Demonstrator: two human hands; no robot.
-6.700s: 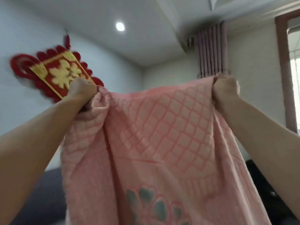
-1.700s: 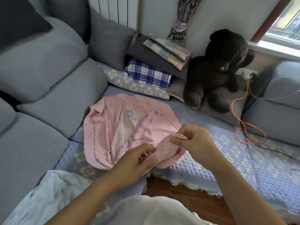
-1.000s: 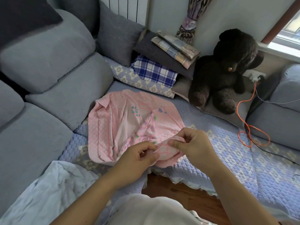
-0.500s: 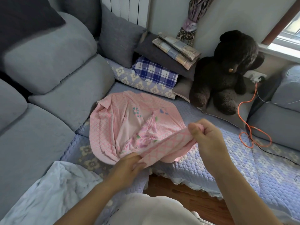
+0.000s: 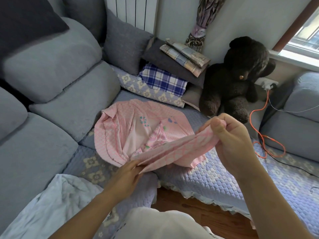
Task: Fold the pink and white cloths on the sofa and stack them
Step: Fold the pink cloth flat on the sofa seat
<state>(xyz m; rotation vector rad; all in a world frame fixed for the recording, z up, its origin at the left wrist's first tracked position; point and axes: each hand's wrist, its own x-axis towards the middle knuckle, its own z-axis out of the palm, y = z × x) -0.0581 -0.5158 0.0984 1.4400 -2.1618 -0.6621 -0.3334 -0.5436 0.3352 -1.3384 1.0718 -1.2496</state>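
The pink cloth [image 5: 136, 133] lies rumpled on the sofa [image 5: 215, 176], diamond-quilted with small flowers. Left hand [image 5: 126, 176] and right hand [image 5: 231, 138] each pinch its stretched edge.

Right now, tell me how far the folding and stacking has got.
Done: nothing; no folded cloth or stack of the two shows. In hand: the left hand and right hand pinch one edge of the pink diamond-patterned cloth, stretching it between them, while the rest lies crumpled on the quilted lavender sofa cover. Left: fold the pink one, then the rumpled white cloth, and stack both.
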